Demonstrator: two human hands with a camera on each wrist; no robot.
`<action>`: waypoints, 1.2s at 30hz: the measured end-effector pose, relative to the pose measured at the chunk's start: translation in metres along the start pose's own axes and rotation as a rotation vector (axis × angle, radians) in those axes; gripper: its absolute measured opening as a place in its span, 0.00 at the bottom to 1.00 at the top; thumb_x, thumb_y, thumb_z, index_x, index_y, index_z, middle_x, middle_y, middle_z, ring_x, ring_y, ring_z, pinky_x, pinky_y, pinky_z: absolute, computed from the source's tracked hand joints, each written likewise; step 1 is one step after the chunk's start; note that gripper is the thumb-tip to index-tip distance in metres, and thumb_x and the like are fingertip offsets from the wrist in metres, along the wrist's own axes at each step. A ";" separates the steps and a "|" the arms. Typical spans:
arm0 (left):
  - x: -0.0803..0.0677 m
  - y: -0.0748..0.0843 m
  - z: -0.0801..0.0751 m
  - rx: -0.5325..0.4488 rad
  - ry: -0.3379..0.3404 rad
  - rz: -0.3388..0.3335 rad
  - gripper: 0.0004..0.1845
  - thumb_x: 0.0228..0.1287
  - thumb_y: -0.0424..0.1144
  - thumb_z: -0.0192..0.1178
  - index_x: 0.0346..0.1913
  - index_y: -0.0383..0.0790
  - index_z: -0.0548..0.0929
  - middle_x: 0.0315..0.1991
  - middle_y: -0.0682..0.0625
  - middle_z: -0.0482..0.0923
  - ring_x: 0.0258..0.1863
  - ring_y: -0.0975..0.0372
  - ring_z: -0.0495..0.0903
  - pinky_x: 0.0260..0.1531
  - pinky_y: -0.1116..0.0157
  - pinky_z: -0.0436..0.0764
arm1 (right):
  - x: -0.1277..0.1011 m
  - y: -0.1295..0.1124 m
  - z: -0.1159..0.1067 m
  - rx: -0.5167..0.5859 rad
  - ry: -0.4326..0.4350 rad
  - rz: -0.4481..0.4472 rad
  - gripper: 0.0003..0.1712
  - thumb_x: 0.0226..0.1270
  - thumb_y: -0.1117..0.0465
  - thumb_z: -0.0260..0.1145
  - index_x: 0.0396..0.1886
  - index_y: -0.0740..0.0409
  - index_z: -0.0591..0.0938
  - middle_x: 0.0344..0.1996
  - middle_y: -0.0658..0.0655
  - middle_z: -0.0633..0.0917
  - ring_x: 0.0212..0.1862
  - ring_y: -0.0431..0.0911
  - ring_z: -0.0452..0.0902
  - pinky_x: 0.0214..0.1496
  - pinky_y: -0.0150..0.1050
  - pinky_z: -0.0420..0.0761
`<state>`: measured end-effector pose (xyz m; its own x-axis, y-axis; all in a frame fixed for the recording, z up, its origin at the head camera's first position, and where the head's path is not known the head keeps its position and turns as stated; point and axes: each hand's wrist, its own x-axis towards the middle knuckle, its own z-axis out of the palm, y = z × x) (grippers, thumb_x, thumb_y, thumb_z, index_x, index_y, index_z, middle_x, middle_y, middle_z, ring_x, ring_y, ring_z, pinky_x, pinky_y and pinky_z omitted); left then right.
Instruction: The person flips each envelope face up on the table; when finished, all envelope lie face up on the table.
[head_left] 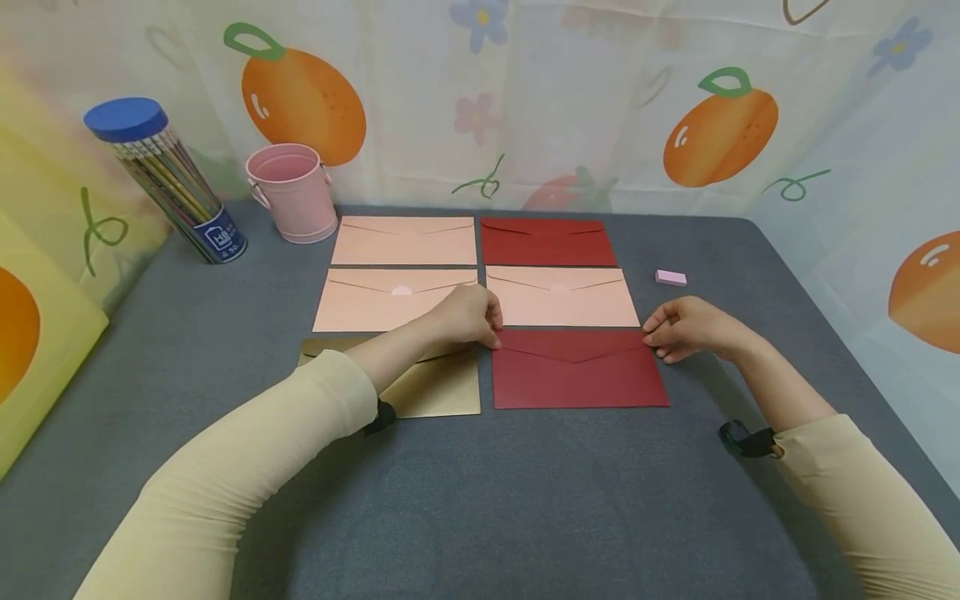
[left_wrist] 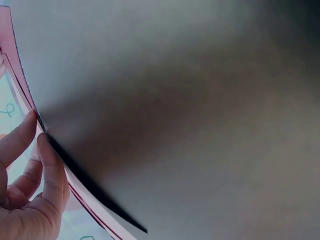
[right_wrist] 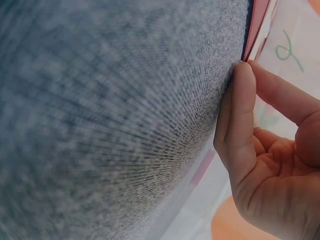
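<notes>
A dark red envelope [head_left: 579, 375] lies flap side up in the front row on the right. My left hand [head_left: 467, 317] pinches its upper left corner, and the forearm crosses over a gold envelope [head_left: 442, 387], hiding part of it. At the upper right corner my right hand [head_left: 693, 327] pinches the same dark red envelope between thumb and fingers. The right wrist view shows the right hand's fingertips [right_wrist: 244, 70] meeting at the envelope's edge. Behind it lie a pale pink envelope [head_left: 558, 304] with a round seal, and another pink envelope [head_left: 360, 304] to its left.
In the back row are a pink envelope [head_left: 405, 242] and a red envelope [head_left: 547, 246]. A pink eraser [head_left: 671, 277] lies to the right. At the back left stand a pink bucket [head_left: 296, 200] and a blue-lidded tube of pencils [head_left: 172, 183]. Printed curtains border the grey table [head_left: 525, 500].
</notes>
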<state>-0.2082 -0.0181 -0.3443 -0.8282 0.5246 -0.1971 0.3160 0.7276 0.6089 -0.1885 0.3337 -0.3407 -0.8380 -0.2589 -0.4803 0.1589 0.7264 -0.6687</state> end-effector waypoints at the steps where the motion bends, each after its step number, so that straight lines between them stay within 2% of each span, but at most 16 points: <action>1: 0.000 0.000 0.000 0.002 0.001 -0.001 0.10 0.50 0.34 0.74 0.36 0.36 0.85 0.28 0.51 0.81 0.33 0.63 0.73 0.31 0.73 0.70 | 0.000 0.000 0.000 0.001 0.003 0.000 0.21 0.68 0.62 0.65 0.53 0.74 0.73 0.32 0.52 0.80 0.30 0.37 0.80 0.36 0.33 0.87; 11: -0.001 -0.001 0.003 -0.009 0.021 0.010 0.09 0.51 0.33 0.73 0.34 0.36 0.84 0.27 0.51 0.78 0.33 0.62 0.73 0.33 0.71 0.71 | 0.000 0.000 0.001 0.029 0.022 -0.002 0.22 0.67 0.64 0.65 0.53 0.73 0.69 0.32 0.53 0.82 0.28 0.38 0.81 0.35 0.35 0.88; 21: -0.007 0.000 -0.001 -0.046 0.039 0.036 0.08 0.53 0.34 0.70 0.35 0.37 0.83 0.29 0.49 0.83 0.33 0.63 0.77 0.34 0.72 0.72 | 0.000 -0.001 0.001 0.020 0.052 0.025 0.20 0.73 0.60 0.60 0.55 0.70 0.68 0.34 0.55 0.83 0.31 0.41 0.82 0.36 0.38 0.88; 28: -0.012 -0.005 -0.011 -0.085 0.112 0.041 0.06 0.60 0.33 0.61 0.39 0.36 0.82 0.34 0.46 0.83 0.33 0.61 0.78 0.35 0.70 0.75 | -0.003 -0.007 -0.002 -0.041 0.173 0.010 0.19 0.72 0.59 0.61 0.53 0.69 0.71 0.39 0.61 0.85 0.32 0.42 0.83 0.37 0.40 0.89; 31: -0.014 -0.010 -0.016 -0.110 0.158 0.035 0.08 0.63 0.33 0.60 0.44 0.35 0.82 0.39 0.45 0.83 0.37 0.58 0.81 0.38 0.67 0.78 | -0.004 -0.010 -0.002 -0.046 0.238 -0.010 0.19 0.72 0.59 0.61 0.53 0.69 0.71 0.44 0.66 0.84 0.33 0.42 0.84 0.37 0.40 0.89; 36: -0.020 -0.022 -0.028 -0.128 0.255 0.018 0.14 0.63 0.34 0.57 0.51 0.34 0.80 0.50 0.41 0.82 0.50 0.51 0.81 0.52 0.58 0.80 | -0.005 -0.018 0.000 -0.061 0.361 -0.056 0.20 0.72 0.59 0.61 0.55 0.68 0.72 0.48 0.69 0.82 0.34 0.42 0.85 0.39 0.40 0.89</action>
<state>-0.2114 -0.0572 -0.3327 -0.9179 0.3968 0.0042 0.2838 0.6490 0.7059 -0.1870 0.3216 -0.3260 -0.9765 -0.0655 -0.2052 0.0853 0.7570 -0.6478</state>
